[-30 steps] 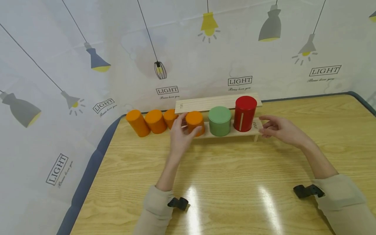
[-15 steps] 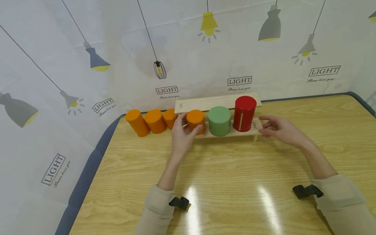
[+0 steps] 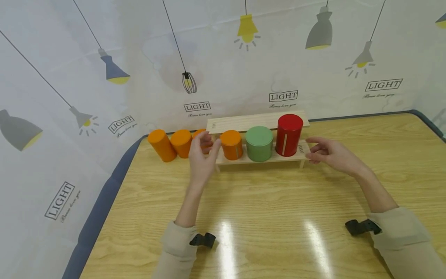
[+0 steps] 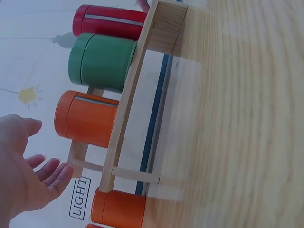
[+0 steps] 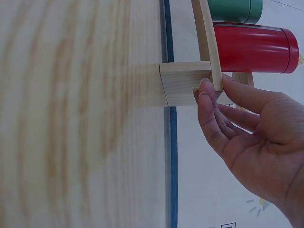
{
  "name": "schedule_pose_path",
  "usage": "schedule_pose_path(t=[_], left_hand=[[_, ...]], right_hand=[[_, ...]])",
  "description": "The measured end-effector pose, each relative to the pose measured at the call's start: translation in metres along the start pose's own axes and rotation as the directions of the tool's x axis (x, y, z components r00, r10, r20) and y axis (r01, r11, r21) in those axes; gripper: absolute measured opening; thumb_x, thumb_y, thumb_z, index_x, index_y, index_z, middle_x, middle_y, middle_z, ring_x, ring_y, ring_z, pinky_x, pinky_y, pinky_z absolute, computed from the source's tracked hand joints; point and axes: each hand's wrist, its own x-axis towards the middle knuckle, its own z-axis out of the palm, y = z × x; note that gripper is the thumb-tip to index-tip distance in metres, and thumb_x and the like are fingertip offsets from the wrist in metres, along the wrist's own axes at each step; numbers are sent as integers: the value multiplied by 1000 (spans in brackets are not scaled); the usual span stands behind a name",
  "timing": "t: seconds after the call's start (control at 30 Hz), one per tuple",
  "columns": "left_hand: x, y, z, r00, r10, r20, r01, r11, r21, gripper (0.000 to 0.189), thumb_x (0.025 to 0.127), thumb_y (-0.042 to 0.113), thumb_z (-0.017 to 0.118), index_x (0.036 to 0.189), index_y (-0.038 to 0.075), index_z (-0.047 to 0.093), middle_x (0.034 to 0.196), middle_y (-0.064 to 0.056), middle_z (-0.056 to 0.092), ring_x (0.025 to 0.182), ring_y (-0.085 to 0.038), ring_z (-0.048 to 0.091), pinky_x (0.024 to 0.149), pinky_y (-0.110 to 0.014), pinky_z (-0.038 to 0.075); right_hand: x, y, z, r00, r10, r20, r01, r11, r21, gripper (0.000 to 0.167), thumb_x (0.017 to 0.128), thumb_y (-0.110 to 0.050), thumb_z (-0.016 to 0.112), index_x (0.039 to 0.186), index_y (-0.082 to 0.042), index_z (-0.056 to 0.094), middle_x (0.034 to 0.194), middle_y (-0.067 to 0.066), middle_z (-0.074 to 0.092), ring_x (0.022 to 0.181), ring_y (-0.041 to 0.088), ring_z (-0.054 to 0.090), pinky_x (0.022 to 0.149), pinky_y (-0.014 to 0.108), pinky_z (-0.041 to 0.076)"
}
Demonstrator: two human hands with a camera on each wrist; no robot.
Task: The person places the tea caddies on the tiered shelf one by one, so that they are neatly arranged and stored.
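Note:
A two-tier wooden rack [image 3: 258, 123] stands at the back of the table. On its lower board, from left to right, sit a short orange canister [image 3: 230, 149], a wider green canister [image 3: 259, 148] and a taller red canister [image 3: 288, 140]. My left hand [image 3: 201, 162] is just left of the rack's orange canister, fingers loosely spread and nothing between them; the left wrist view shows a gap between hand and canister. At the rack's right end, my right hand [image 5: 256, 128] pinches the lower board, thumb on top and fingertips beneath.
Several orange canisters stand in a row left of the rack, the tall one [image 3: 162, 146] leftmost and another [image 3: 181, 144] beside it. My left hand partly covers the one nearest the rack. A lamp-patterned curtain [image 3: 223, 58] hangs close behind the table [image 3: 265, 209].
The orange canister shifted slightly right along the lower board in my left hand's grasp. That hand has since let go and drawn away left. My right hand stays at the board's end.

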Motion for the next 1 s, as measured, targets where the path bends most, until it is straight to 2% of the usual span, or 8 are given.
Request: schedule_pose_path(t=[0.33, 0.67, 0.83, 1.0], left_hand=[[5, -7, -28, 998, -20, -57, 22, 999, 35, 38, 96, 6, 68, 128, -10, 54, 118, -29, 57, 108, -39, 60, 89, -49, 55], [10, -15, -67, 983, -117, -142, 127, 990, 61, 44, 96, 7, 68, 132, -9, 50, 124, -26, 54, 114, -38, 54, 95, -49, 50], [11, -22, -85, 970, -101, -220, 125, 987, 99, 42, 95, 5, 68, 130, -10, 52, 121, -26, 55, 112, -37, 55, 94, -48, 48], [15, -31, -101, 949, -58, -310, 110, 982, 156, 40, 92, 5, 70, 126, -10, 54, 117, -28, 54, 110, -38, 55, 91, -50, 49]], right_hand=[[-1, 1, -1, 1000, -2, -2, 2, 1000, -7, 58, 101, -14, 63, 149, 8, 38, 117, 25, 64, 95, 31, 70, 83, 38, 59], [-1, 2, -1, 1000, 0, -5, -1, 1000, -10, 58, 101, -16, 63, 149, 7, 38, 118, 25, 64, 95, 31, 70, 82, 38, 59], [0, 2, -1, 1000, 6, -5, -6, 1000, -13, 58, 102, -15, 62, 149, 7, 38, 118, 25, 64, 94, 30, 70, 82, 37, 59], [1, 3, 0, 1000, 9, -5, -9, 1000, -13, 59, 101, -14, 62, 149, 8, 37, 119, 25, 64, 95, 29, 70, 82, 36, 59]])
